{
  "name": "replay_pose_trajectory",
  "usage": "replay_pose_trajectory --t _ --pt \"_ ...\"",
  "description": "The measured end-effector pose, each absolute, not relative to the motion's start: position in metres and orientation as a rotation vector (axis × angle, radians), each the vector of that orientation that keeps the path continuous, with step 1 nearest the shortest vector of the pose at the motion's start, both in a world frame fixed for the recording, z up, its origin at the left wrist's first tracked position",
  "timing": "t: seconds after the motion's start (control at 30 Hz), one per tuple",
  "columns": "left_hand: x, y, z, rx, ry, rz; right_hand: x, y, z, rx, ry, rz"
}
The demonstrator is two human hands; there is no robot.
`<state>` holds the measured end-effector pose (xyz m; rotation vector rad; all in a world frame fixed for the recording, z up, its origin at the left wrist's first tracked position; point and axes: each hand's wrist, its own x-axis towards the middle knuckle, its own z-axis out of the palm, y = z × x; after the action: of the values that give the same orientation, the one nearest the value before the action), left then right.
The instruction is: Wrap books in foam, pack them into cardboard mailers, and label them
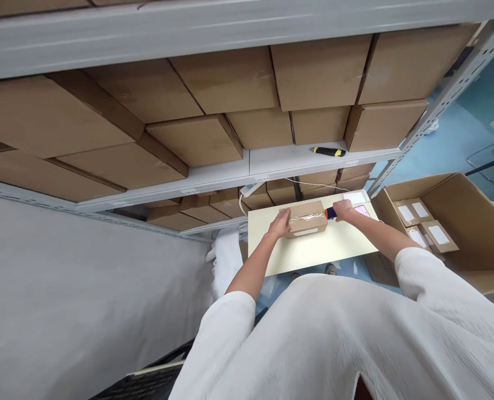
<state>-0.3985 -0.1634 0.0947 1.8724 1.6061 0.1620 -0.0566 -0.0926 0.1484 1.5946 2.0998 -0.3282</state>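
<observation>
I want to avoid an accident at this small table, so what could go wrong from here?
The yellow-and-black utility knife lies near the shelf's front edge, so a bump might knock it down.
The right hand holds a blue-and-orange tool against the taped carton; if it slips, the carton might get scuffed.
What looks like a phone sits by the right wrist and could get nudged.

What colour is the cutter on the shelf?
The cutter is black and yellow, in the head view.
</observation>
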Motion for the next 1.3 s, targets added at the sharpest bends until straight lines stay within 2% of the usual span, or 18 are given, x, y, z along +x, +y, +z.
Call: replay_pose_trajectory --t 0.27,0.47,0.63,0.83,1.07,1.3 --pt "-0.399 -0.164 0.087 1.891 1.585 0.218 0.01 -0.103 0.172 2.054 1.885 -0.662" --pt "-0.402 -0.167 0.076 1.906 1.552 0.318 0.011 -0.133 0.186 2.116 2.123 -0.664" --pt "-0.402 -0.17 0.071 1.926 1.512 0.386 -0.022 -0.121 0.224 1.923 2.652 -0.547" --pt "-0.401 -0.173 0.071 1.929 1.513 0.372 -0.093 -0.051 0.276 1.511 3.243 -0.288" --pt "-0.396 -0.176 0.069 1.918 1.511 0.429 -0.162 0.031 0.281 1.484 3.255 -0.251" --pt "-0.396 -0.182 0.072 1.876 1.491 0.465 -0.182 0.046 0.268 1.634 3.08 -0.189"
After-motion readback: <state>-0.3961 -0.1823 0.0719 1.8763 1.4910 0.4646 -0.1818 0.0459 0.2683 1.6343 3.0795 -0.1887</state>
